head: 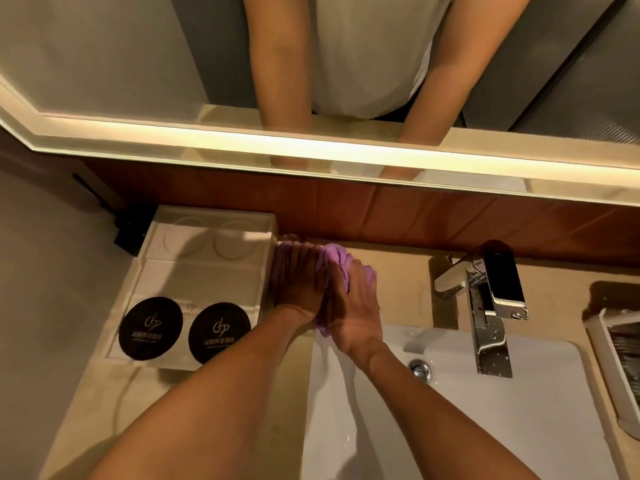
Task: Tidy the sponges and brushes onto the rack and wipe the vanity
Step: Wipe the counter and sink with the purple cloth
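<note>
A purple cloth (pixel 335 257) lies bunched on the beige vanity top (pixel 401 289), behind the sink's left corner and close to the wooden back panel. My left hand (pixel 298 285) presses flat on its left part, right beside the white tray. My right hand (pixel 353 306) grips the cloth's right part, and a corner of it hangs out below both palms. The hands touch each other. A white rack (pixel 620 362) stands at the far right edge, only partly in view.
A white tray (pixel 204 271) with two black round coasters (pixel 150 328) sits on the left. The white sink (pixel 485 410) with its drain fills the lower middle. A chrome tap (pixel 488 299) stands behind it. A lit mirror (pixel 311 64) hangs above.
</note>
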`<state>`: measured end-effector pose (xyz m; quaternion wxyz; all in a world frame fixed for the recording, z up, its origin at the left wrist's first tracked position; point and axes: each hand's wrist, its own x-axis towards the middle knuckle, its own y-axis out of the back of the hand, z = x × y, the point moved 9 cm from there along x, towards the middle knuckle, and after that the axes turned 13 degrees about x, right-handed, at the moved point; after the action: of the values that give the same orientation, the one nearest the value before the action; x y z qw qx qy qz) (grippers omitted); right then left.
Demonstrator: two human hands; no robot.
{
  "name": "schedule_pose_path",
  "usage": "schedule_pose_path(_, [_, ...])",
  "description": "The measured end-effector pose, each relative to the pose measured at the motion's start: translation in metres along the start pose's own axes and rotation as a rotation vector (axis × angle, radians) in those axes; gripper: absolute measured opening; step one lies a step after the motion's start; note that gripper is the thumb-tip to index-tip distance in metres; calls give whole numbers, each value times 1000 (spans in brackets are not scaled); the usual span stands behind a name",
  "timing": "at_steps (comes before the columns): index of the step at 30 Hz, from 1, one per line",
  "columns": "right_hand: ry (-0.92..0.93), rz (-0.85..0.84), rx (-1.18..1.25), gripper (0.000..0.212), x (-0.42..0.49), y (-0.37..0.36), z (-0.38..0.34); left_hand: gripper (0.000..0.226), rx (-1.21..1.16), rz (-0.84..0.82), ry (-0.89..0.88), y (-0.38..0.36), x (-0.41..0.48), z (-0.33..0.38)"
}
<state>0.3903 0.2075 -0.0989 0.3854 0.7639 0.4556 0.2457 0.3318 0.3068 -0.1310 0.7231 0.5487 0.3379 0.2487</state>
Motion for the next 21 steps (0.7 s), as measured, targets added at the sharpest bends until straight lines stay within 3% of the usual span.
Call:
schedule_pose_path(2, [29, 13, -28, 126, 7, -5, 4, 78, -1, 174, -6, 14, 0, 0])
schedule_pose_path(5, [109, 152, 80, 89, 9, 5, 6, 52, -7, 329, -3, 23, 3, 1])
schedule_pose_path(9, [60, 185, 318, 85, 13, 25, 10, 48, 75, 279, -5, 10, 7, 0])
schedule_pose_path(13, [83, 213, 53, 51, 11, 12, 23, 45, 25, 277, 4, 9, 1, 7])
schedule_pose_path(15, [41, 204, 48, 65, 10, 13, 32, 44, 33, 256, -38, 6, 3, 17])
schedule_pose_path(18, [-53, 94, -52, 118, 9, 19, 51, 51, 5, 238, -102, 3, 8, 43])
schedule_pose_path(21, [-170, 32, -181, 128, 4, 18, 79, 58, 15, 206, -172, -1, 13, 75])
